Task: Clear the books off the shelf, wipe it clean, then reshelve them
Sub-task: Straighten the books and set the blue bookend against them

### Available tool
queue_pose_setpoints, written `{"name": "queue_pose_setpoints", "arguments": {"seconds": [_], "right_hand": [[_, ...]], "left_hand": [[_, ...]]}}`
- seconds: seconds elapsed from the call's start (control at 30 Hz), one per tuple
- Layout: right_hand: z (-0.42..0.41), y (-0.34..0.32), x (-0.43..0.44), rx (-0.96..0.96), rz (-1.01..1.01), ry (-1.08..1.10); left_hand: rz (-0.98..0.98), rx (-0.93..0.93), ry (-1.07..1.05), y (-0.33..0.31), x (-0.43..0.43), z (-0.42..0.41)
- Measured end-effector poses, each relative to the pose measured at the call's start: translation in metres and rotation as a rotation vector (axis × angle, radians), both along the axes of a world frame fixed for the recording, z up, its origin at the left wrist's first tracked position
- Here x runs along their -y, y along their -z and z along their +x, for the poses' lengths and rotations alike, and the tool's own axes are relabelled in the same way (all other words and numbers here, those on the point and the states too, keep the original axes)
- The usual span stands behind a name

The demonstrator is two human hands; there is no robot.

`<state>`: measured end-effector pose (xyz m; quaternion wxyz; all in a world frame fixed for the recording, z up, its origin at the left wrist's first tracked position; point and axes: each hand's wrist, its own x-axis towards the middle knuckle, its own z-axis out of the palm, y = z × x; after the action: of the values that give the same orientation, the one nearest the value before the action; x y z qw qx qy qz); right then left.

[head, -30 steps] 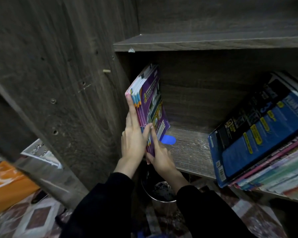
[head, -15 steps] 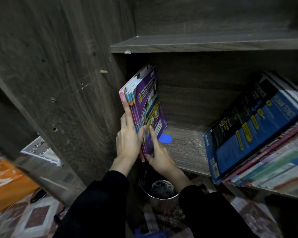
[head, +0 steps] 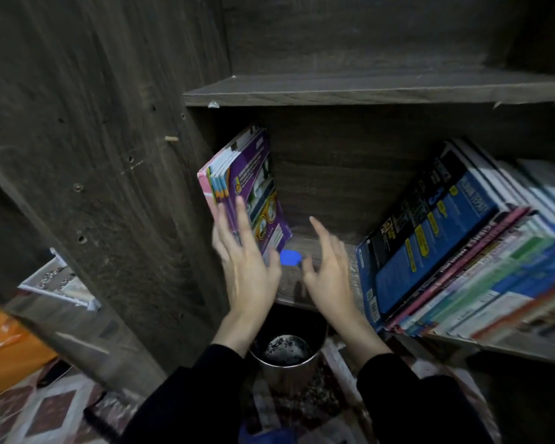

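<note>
A small stack of thin books with a purple cover (head: pixel 253 184) stands upright at the left end of the dark wooden shelf (head: pixel 321 251), leaning against the side wall. My left hand (head: pixel 244 261) is spread with straight fingers just in front of those books, its fingertips over their lower edge. My right hand (head: pixel 329 264) hovers over the shelf board to the right, fingers loose, holding nothing. A large row of books fronted by a blue and black cover (head: pixel 436 238) leans leftward at the right end of the same shelf.
A small blue object (head: pixel 290 258) lies on the shelf board between my hands. A metal bin (head: pixel 285 357) stands on the patterned floor below the shelf. An upper shelf board (head: pixel 366 89) runs above. Orange material (head: pixel 4 347) and a white box (head: pixel 58 283) lie at the left.
Both hands have let go of the purple books, which now stand against the side wall. My right hand has moved right, away from them, and my left hand has opened.
</note>
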<state>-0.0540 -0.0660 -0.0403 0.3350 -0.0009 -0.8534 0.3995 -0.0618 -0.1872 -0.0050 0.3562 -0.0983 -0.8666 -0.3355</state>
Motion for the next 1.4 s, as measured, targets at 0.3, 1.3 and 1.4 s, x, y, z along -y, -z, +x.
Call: {"name": "queue_pose_setpoints", "arguments": {"seconds": [0.3,1.3,1.4], "right_hand": [[0.082,-0.064,-0.113,-0.446,0.055,0.595],[0.072,0.000,-0.102,0.085,-0.020,0.010],[0.069,0.043,-0.087,0.344,-0.019,0.120]], "left_hand": [[-0.052,-0.045,0.650,-0.037,-0.148,0.029],[0.064,0.144,0.688,-0.067,-0.121,0.018],[0.088,0.104,0.670,-0.065,-0.122,0.022]]}}
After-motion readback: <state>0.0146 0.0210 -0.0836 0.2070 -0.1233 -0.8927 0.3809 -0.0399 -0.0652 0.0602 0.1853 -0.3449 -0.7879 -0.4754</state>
